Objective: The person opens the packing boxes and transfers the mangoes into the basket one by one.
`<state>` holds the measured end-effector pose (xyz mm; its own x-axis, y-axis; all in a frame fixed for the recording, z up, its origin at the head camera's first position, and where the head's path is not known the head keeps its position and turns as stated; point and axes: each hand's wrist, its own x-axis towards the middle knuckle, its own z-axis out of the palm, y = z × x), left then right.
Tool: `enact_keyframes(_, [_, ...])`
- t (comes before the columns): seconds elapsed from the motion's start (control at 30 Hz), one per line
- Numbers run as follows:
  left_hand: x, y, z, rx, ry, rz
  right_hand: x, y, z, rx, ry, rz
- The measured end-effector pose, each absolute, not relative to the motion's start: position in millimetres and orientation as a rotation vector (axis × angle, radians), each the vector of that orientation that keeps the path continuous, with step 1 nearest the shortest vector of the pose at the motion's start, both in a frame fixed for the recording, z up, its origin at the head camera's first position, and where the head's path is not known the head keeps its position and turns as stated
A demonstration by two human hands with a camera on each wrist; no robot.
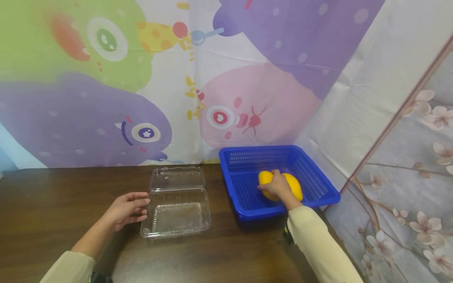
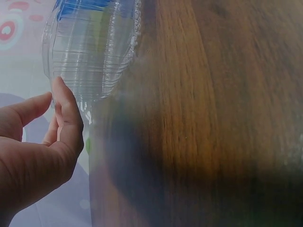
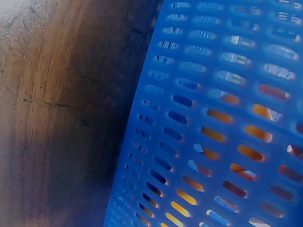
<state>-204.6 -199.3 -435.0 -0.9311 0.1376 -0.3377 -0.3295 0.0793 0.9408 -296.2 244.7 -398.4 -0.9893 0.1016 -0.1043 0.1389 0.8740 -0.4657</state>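
In the head view, two smooth yellow mangoes lie side by side in the blue plastic basket. My right hand reaches over the near rim and grips the left mango, thumb on its left side and fingers over its top. A clear plastic clamshell box stands on the table with its lid folded back. Beside its left edge is my left hand, fingers extended and loosely bent, fingertips right at the wall. The right wrist view shows the perforated basket wall, with yellow showing through its slots.
The brown wooden table runs back to a cartoon-printed cloth. At the right, a floral panel rises close beside the basket. Between box and basket lies a narrow strip of tabletop.
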Motion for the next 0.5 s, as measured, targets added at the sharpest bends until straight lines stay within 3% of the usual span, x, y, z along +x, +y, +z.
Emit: enact_keyframes(0.5, [-203.3, -199.9, -434.1, -0.197, 2.049, 1.886, -293.5, 243.5, -397.7, 0.214, 2.933, -0.494])
